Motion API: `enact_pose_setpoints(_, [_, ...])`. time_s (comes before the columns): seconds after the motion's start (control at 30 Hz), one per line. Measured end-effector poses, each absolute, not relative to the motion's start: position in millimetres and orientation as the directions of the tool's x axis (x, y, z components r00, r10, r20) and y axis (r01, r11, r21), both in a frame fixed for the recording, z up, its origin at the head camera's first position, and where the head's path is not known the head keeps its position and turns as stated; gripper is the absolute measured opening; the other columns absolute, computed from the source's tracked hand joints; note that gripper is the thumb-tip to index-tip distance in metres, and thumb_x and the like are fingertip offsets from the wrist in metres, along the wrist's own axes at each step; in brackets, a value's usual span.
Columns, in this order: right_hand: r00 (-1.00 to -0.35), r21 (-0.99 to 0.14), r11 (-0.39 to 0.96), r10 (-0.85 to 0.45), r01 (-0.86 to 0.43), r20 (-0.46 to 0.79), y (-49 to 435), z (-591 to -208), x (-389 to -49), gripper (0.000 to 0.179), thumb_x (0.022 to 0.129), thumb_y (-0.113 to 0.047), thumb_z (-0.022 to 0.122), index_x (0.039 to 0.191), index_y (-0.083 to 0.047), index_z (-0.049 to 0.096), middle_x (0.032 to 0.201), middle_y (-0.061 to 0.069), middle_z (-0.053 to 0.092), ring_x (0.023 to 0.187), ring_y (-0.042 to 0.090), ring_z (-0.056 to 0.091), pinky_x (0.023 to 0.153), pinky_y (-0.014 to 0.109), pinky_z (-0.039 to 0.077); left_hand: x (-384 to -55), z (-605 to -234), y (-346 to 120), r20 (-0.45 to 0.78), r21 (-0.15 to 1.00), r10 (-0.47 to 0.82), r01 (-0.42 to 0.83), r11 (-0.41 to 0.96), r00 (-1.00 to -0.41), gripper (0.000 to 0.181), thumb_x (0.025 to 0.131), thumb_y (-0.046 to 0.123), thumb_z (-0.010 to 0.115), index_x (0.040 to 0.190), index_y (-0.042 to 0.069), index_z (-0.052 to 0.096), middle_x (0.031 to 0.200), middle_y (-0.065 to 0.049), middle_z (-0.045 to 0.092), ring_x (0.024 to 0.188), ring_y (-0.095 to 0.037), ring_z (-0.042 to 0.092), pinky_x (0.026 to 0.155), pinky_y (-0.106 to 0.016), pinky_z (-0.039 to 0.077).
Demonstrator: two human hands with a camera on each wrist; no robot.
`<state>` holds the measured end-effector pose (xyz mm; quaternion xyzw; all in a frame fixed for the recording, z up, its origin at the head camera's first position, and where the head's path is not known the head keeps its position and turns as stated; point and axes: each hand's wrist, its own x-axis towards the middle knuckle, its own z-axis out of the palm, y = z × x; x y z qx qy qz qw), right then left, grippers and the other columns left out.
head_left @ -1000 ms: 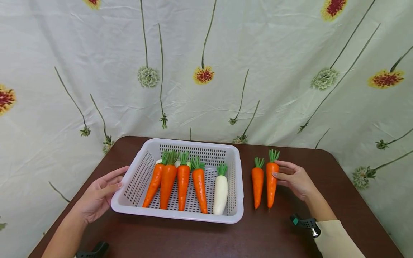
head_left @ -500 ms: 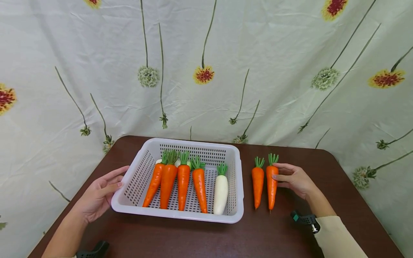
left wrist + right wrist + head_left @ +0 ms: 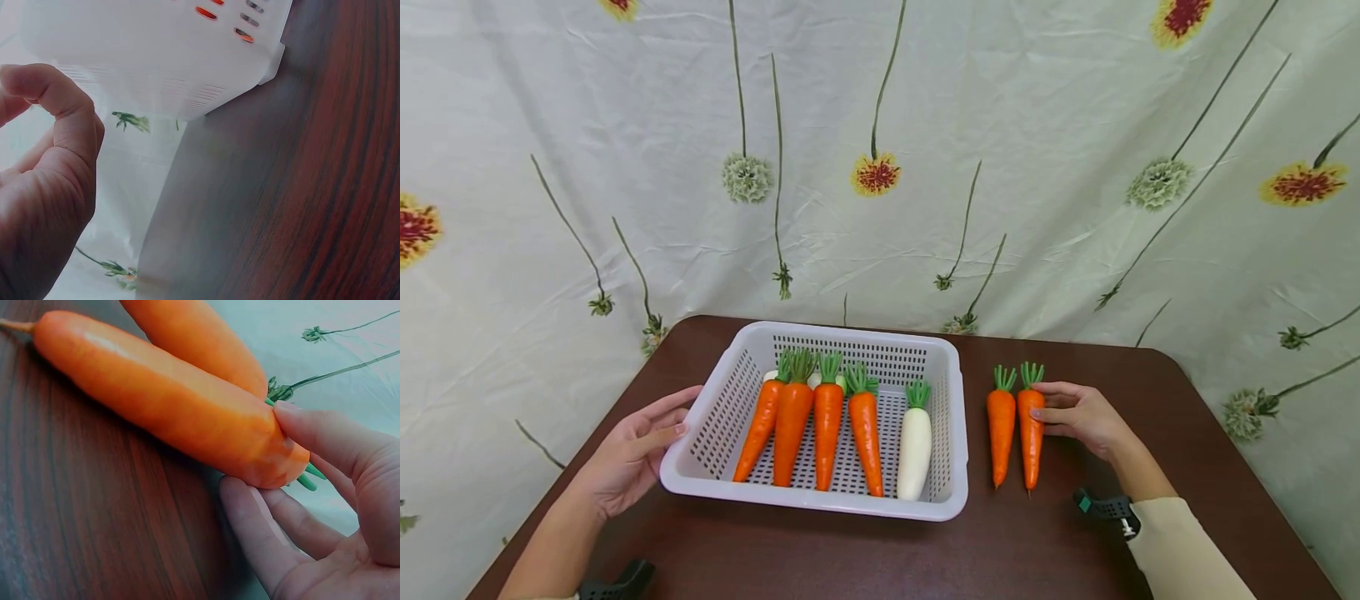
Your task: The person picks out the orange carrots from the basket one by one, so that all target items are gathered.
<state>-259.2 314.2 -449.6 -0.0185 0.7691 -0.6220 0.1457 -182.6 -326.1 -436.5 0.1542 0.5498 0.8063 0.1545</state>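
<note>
At the table's right, my right hand pinches a carrot near its leafy end, thumb on one side and fingers on the other. Close to its left lies another carrot, roughly parallel. In the right wrist view the held carrot seems to rest on the wood. My left hand touches the left rim of a white plastic basket, thumb and index finger loosely bent. Several carrots and a white radish lie inside it. Paler vegetables are partly hidden behind the carrot tops.
The dark wooden table has rounded far corners. A pale cloth with a flower print hangs behind it. Black straps with small devices sit around both wrists.
My right hand has drawn the leafy end of its carrot slightly left and nearer, so it lies closer to the neighbouring carrot. The left hand and basket have stayed in place.
</note>
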Motion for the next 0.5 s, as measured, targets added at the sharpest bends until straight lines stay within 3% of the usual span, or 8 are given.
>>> enact_pose_setpoints(0.5, [-0.959, -0.951, 0.279, -0.206, 0.132, -0.194, 310.6, -450.0, -261.5, 0.060, 0.091, -0.012, 0.078, 0.143, 0.005, 0.054, 0.134, 0.026, 0.061, 0.101, 0.018, 0.072, 0.087, 0.039, 0.063, -183.5, -437.0, -327.1, 0.076, 0.929, 0.436, -0.095, -0.357, -0.897, 0.052, 0.109, -0.004, 0.032, 0.152, 0.019, 0.046, 0.128, -0.003, 0.070, 0.117, -0.023, 0.071, 0.091, -0.050, 0.057])
